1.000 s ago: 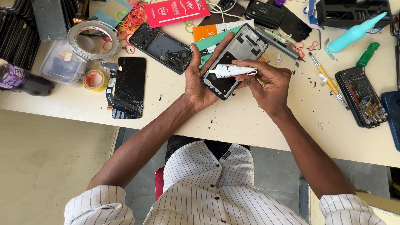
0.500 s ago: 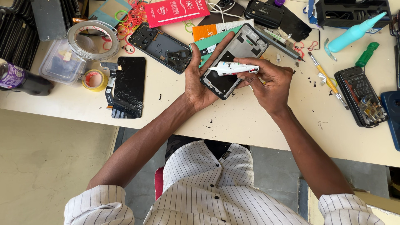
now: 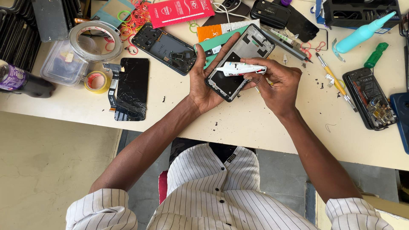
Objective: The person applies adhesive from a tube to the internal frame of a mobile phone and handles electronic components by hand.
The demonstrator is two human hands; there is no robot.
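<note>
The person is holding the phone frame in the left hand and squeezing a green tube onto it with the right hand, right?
Not quite. The tube is white, not green, as the head view shows. The rest holds: the left hand holds the phone frame and the right hand holds the tube over it. The green thing is a tool handle lying on the table.

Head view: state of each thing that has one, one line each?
Phone frame: opened, held tilted in left hand.
White tube: gripped by right hand, tip over the frame.
Black screen panel: cracked, flat on the table, ribbon cable attached.
Second phone frame: opened, insides exposed.
Phone at right: back off, parts showing.
Teal bottle: lying on its side.
Plastic tub: uncovered.
</note>
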